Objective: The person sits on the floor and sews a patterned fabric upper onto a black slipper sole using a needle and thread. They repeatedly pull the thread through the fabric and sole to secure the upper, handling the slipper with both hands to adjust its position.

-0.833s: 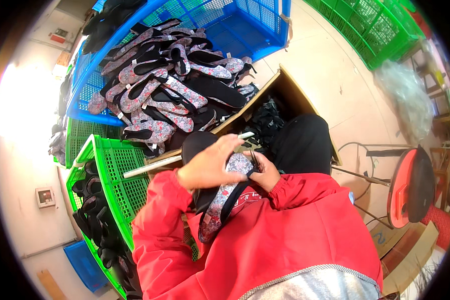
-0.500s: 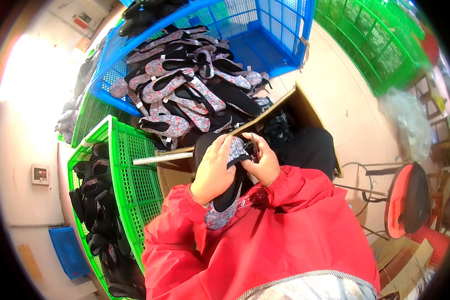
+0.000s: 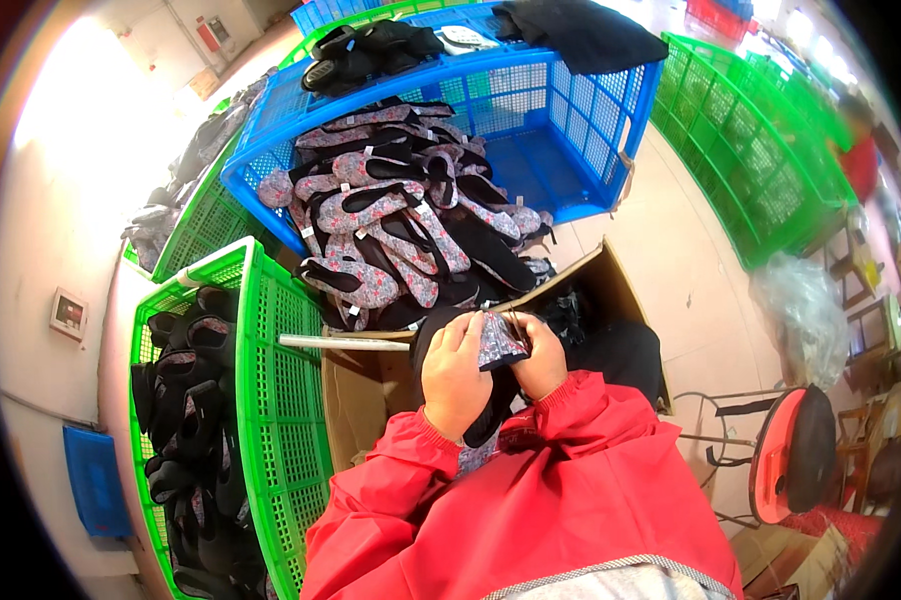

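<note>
Between my hands is a fabric slipper (image 3: pixel 499 342) with a grey and red flower print and black edging, held above my lap. My left hand (image 3: pixel 456 372) is closed round its left side, fingers over the top. On the other side, my right hand (image 3: pixel 541 358) is closed, fingers curled beside the patterned part. A thin dark tool (image 3: pixel 516 322) shows at the right fingers; its kind is mostly hidden. The slipper's lower end is partly covered by my left hand and red sleeves. An open cardboard box (image 3: pixel 611 272) stands just beyond my hands.
Many similar slippers (image 3: pixel 356 210) are heaped in and before a blue mesh crate (image 3: pixel 601 185). A green crate (image 3: pixel 289 400) of black slippers stands at left, with a white bar (image 3: pixel 341 343) beside it. At right are a red-and-black round stool (image 3: pixel 796 455), a plastic bag (image 3: pixel 796 310) and more green crates (image 3: pixel 741 150).
My view has tilted up, so the crates and hands sit lower in the picture and more of the far side shows. Both hands stay on the slipper, and the right fingers have shifted slightly.
</note>
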Available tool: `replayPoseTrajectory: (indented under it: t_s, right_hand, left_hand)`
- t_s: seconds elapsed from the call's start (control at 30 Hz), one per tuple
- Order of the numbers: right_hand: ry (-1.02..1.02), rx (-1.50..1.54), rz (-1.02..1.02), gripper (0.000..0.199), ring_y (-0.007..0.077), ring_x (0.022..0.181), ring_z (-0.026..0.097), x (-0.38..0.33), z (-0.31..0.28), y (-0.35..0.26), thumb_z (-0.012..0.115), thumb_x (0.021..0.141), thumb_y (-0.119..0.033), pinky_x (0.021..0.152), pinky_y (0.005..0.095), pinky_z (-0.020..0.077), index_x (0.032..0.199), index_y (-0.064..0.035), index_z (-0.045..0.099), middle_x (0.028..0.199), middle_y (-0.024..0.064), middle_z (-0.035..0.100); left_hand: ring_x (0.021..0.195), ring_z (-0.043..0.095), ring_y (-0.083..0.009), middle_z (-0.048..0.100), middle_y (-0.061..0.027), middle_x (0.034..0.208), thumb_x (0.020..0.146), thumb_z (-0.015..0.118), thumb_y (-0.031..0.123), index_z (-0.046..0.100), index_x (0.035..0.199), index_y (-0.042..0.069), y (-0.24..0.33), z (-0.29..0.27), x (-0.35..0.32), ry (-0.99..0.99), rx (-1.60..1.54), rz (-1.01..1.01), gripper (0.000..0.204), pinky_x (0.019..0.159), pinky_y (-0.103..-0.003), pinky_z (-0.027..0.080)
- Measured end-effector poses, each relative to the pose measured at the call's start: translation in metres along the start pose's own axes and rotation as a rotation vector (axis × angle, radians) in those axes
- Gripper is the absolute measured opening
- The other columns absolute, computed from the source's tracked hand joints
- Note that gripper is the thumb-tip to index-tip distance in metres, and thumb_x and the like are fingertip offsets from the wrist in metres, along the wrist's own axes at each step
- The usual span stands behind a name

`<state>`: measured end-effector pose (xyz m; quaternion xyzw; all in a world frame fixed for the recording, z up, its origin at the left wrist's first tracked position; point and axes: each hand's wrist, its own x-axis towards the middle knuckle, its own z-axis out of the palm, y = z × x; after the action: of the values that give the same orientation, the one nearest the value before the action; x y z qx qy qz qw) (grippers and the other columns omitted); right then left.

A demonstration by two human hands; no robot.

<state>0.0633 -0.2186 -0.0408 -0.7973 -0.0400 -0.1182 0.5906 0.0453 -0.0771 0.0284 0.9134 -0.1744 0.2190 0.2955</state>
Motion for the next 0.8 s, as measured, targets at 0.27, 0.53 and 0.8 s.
replayPoseTrajectory:
  t_s: [0.27, 0.53, 0.8]
  right_hand:
    - [-0.004, -0.148, -0.021, 0.029, 0.0366, 0.090, 0.062, -0.003, -0.001, -0.003, 0.071, 0.075, -0.014, 0.079, 0.0404, 0.0500, 0.101, -0.0063, 0.062, 0.095, 0.0163, 0.066]
    - [-0.146, -0.162, -0.090, 0.024, 0.0187, 0.076, 0.063, -0.001, -0.007, -0.003, 0.072, 0.075, -0.001, 0.071, 0.0293, 0.0498, 0.097, -0.0025, 0.063, 0.085, 0.0098, 0.063]
    - [-0.439, -0.048, -0.212, 0.021, 0.0217, 0.069, 0.059, 0.002, -0.025, -0.037, 0.073, 0.072, -0.001, 0.063, 0.0304, 0.0455, 0.091, -0.0041, 0.064, 0.079, 0.0088, 0.062]
  left_hand:
    - [0.087, 0.056, -0.0341, 0.057, -0.0133, 0.092, 0.057, 0.060, -0.006, 0.063, 0.105, -0.003, -0.025, 0.013, 0.000, 0.017, 0.036, 0.023, 0.048, 0.078, -0.041, 0.047]
    - [0.083, 0.055, -0.0282, 0.054, -0.0111, 0.086, 0.060, 0.060, 0.002, 0.063, 0.101, -0.005, -0.038, 0.001, -0.006, -0.063, 0.141, 0.191, 0.042, 0.075, -0.037, 0.047]
    - [0.072, 0.052, -0.0229, 0.049, -0.0071, 0.079, 0.068, 0.059, 0.011, 0.063, 0.093, -0.003, -0.032, -0.038, -0.015, -0.076, 0.134, 0.389, 0.029, 0.067, -0.034, 0.044]
